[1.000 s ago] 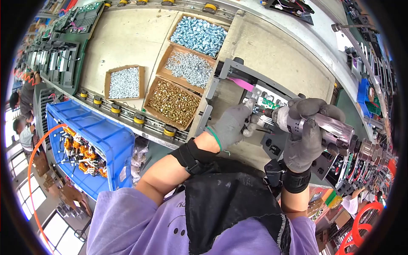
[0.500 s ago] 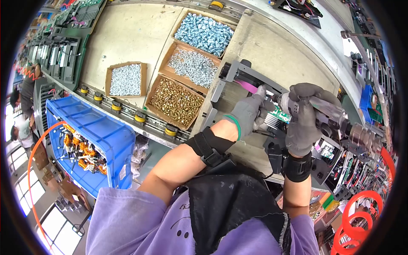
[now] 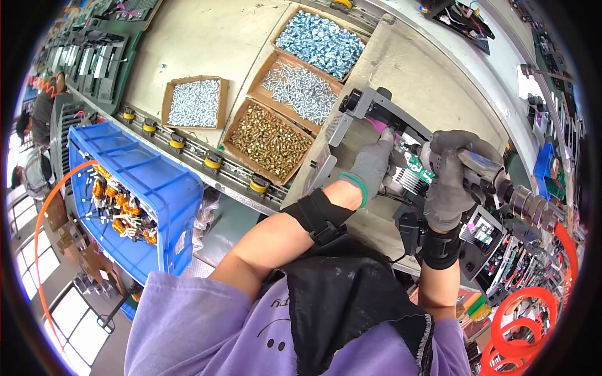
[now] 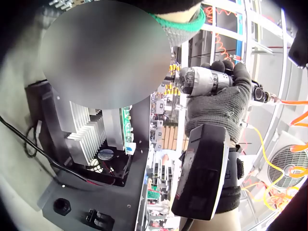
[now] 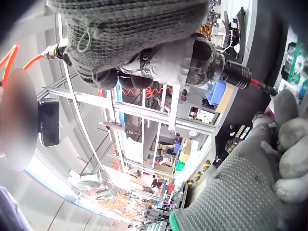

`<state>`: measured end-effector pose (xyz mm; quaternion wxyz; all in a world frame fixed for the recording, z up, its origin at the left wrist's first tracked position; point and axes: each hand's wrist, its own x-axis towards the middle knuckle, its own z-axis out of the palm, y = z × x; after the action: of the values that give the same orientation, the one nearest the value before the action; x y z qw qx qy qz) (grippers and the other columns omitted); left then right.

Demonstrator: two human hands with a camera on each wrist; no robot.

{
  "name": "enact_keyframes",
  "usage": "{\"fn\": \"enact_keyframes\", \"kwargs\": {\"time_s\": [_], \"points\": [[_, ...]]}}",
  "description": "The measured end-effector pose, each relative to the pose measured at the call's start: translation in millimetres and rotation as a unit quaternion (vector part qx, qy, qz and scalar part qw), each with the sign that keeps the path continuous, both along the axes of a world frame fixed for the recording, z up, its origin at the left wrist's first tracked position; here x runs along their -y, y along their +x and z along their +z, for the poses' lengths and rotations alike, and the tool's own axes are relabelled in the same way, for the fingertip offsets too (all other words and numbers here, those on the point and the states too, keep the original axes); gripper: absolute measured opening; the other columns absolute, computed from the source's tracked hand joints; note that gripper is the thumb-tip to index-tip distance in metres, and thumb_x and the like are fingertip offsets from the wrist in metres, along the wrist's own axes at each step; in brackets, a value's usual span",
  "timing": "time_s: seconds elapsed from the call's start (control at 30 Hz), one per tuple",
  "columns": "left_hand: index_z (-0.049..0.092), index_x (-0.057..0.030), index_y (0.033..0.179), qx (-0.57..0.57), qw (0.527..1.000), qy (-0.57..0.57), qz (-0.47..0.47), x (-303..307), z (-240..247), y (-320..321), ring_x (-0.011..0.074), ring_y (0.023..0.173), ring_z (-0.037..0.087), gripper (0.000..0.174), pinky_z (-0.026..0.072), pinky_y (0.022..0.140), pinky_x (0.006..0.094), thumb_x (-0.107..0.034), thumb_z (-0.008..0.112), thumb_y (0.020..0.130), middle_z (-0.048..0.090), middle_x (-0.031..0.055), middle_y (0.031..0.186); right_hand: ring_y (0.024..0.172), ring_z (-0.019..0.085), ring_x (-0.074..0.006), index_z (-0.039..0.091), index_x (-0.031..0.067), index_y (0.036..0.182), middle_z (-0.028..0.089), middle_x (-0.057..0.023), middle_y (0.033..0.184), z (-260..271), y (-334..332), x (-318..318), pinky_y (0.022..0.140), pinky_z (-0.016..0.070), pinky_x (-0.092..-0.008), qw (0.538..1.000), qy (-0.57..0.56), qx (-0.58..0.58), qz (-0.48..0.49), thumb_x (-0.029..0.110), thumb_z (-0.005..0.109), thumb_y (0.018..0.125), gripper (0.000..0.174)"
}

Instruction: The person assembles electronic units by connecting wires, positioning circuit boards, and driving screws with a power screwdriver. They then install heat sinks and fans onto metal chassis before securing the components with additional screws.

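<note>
In my right hand (image 3: 448,188), gloved in grey, I grip a metal air screwdriver (image 4: 207,81), fingers wrapped round its taped body. Its red-collared bit (image 5: 260,85) points into a dark grey metal housing (image 3: 401,117). My gloved left hand (image 3: 370,166) reaches inside, index fingertip right beside the bit's tip and the other fingers curled. I cannot tell whether those fingers hold a screw. Close to the hands lie a green circuit board (image 3: 419,168) and a finned heat sink (image 4: 86,144). A pink strip (image 3: 378,125) shows behind the left fingertips.
Cardboard boxes hold brass-coloured screws (image 3: 268,141), silver screws (image 3: 300,91), bluish fasteners (image 3: 320,42) and more small silver screws (image 3: 194,103). A blue crate (image 3: 144,163) of wired coils stands at left. The red air hose (image 3: 566,250) trails at right.
The screwdriver bit has shifted toward the housing's far wall, with the tool's body turned. My left hand has moved farther in alongside it, its index finger now straighter.
</note>
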<state>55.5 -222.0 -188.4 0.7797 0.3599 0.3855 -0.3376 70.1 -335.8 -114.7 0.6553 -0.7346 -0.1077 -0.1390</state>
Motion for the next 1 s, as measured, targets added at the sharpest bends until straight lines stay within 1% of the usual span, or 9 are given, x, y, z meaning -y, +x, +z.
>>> {"fn": "enact_keyframes", "kwargs": {"time_s": [0.27,0.37,0.47,0.57,0.67,0.77,0.87,0.97,1.0], "points": [[0.058,-0.0090,0.082,0.009,0.999,-0.002,-0.032,-8.2,-2.1,-5.7,0.0086,0.043,0.040,0.046,0.0278,0.038,0.0241,-0.050,0.043,0.098,0.047,-0.0016,0.057,0.071,0.063,-0.0189,0.042,0.0058,0.110,0.064,-0.0171,0.083,-16.0,0.3,-11.8,0.062,0.0538,-0.0302,0.998,0.051,0.047,-0.004,-0.012,0.061,0.077,0.042],[0.057,-0.0035,0.096,0.085,0.994,-0.053,-0.042,-14.3,-5.0,-24.4,0.0099,0.060,0.053,0.033,0.0418,0.049,0.0232,-0.035,0.048,0.098,0.056,0.0032,0.075,0.072,0.064,-0.0191,0.044,0.0032,0.111,0.065,-0.0179,0.086,-15.8,-0.1,-8.3,0.063,0.0544,-0.0303,0.999,0.010,0.040,-0.032,-0.014,0.063,0.076,0.044],[0.047,0.0046,0.122,0.117,0.982,-0.132,0.062,-17.1,-12.2,-45.6,0.0221,0.101,0.059,0.031,0.0505,0.093,0.0295,-0.003,0.046,0.093,0.055,0.0147,0.114,0.079,0.066,-0.0218,0.046,0.0009,0.113,0.066,-0.0220,0.095,-5.3,-4.4,-10.1,0.068,0.0550,-0.0312,0.998,0.040,-0.004,-0.058,-0.014,0.065,0.073,0.046],[0.047,0.0047,0.123,0.160,0.968,-0.179,0.066,-23.0,11.3,-49.1,0.0217,0.101,0.060,0.030,0.0518,0.092,0.0312,-0.003,0.044,0.094,0.056,0.0150,0.115,0.089,0.068,-0.0275,0.047,0.0041,0.119,0.065,-0.0249,0.103,8.3,-9.8,3.9,0.076,0.0548,-0.0360,0.990,0.134,-0.009,-0.033,-0.006,0.066,0.078,0.046],[0.048,0.0000,0.125,0.165,0.970,-0.178,0.008,-20.9,42.4,-48.2,0.0172,0.099,0.061,0.030,0.0527,0.086,0.0309,-0.013,0.047,0.098,0.059,0.0110,0.111,0.094,0.060,-0.0267,0.051,0.0115,0.123,0.063,-0.0160,0.108,43.6,-41.1,26.5,0.089,0.0488,-0.0408,0.969,0.243,0.001,-0.035,0.019,0.067,0.086,0.042],[0.052,-0.0046,0.123,0.186,0.952,-0.237,-0.046,-0.5,44.9,-53.7,0.0132,0.095,0.062,0.031,0.0525,0.077,0.0277,-0.024,0.052,0.099,0.063,0.0070,0.103,0.087,0.053,-0.0197,0.051,0.0137,0.123,0.053,-0.0070,0.097,74.7,-73.2,42.2,0.087,0.0448,-0.0391,0.971,0.213,0.006,-0.106,0.032,0.067,0.086,0.044],[0.057,-0.0035,0.117,0.179,0.936,-0.293,-0.069,29.3,47.2,-59.2,0.0138,0.088,0.062,0.026,0.0519,0.075,0.0272,-0.022,0.052,0.099,0.064,0.0069,0.097,0.095,0.057,-0.0235,0.041,0.0089,0.128,0.055,-0.0114,0.105,74.5,-101.7,81.3,0.087,0.0501,-0.0401,0.970,0.199,0.060,-0.127,0.033,0.060,0.090,0.049],[0.057,-0.0028,0.117,0.201,0.939,-0.258,-0.102,64.0,51.7,-67.6,0.0143,0.084,0.063,0.026,0.0522,0.072,0.0273,-0.021,0.052,0.099,0.064,0.0066,0.095,0.099,0.060,-0.0268,0.031,0.0050,0.134,0.057,-0.0152,0.107,78.4,-133.2,110.2,0.083,0.0560,-0.0401,0.947,-0.060,0.021,-0.315,0.035,0.059,0.090,0.060],[0.057,-0.0025,0.117,0.189,0.944,-0.255,-0.096,78.1,57.4,-70.9,0.0132,0.076,0.061,0.027,0.0511,0.068,0.0261,-0.022,0.053,0.098,0.064,0.0055,0.091,0.097,0.060,-0.0261,0.031,0.0052,0.133,0.056,-0.0145,0.106,80.4,-137.1,120.1,0.082,0.0554,-0.0401,0.952,0.083,0.031,-0.294,0.036,0.062,0.089,0.063]]}}
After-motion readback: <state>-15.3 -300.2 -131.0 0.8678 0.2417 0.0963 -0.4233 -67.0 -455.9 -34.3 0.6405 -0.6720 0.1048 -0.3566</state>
